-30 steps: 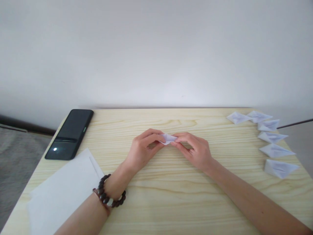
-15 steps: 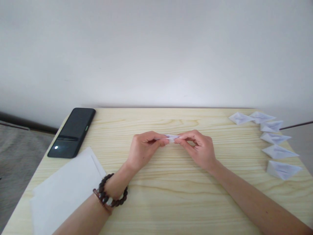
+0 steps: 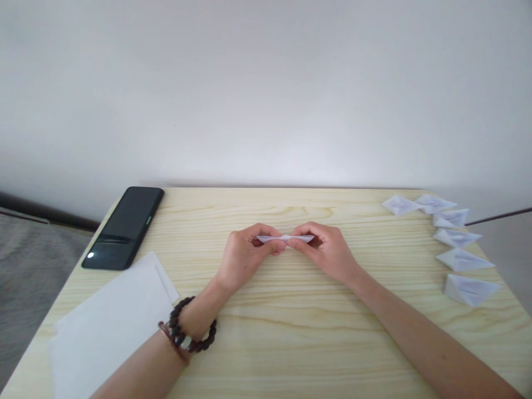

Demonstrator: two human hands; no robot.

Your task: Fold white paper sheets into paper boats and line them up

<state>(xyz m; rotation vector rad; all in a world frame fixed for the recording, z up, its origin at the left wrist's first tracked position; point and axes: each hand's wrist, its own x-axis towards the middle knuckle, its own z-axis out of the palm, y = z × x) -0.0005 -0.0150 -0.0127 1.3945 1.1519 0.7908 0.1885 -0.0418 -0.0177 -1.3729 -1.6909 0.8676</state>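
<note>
Over the middle of the table, a small folded white paper boat (image 3: pixel 286 237) is pinched between both hands. My left hand (image 3: pixel 244 256) grips it with thumb and fingers left of its centre, and my right hand (image 3: pixel 328 250) does the same on the right. The two thumbs nearly meet at the near side. Pointed ends of the paper stick out to the left and right, while part of its body is hidden by the fingers. Several more paper boats (image 3: pixel 458 259) stand along the right side of the table, apart from my hands.
A black smartphone (image 3: pixel 124 227) lies at the table's back left. Nearer, white paper sheets (image 3: pixel 112 321) overlap, partly under my left forearm. The pale wood-grain table (image 3: pixel 286 343) meets a white wall (image 3: pixel 266 100) at its far edge.
My right hand has shifted slightly left, and its thumb is closer to the left one. The folded paper now shows longer pointed ends and looks flatter. The camera view has moved slightly.
</note>
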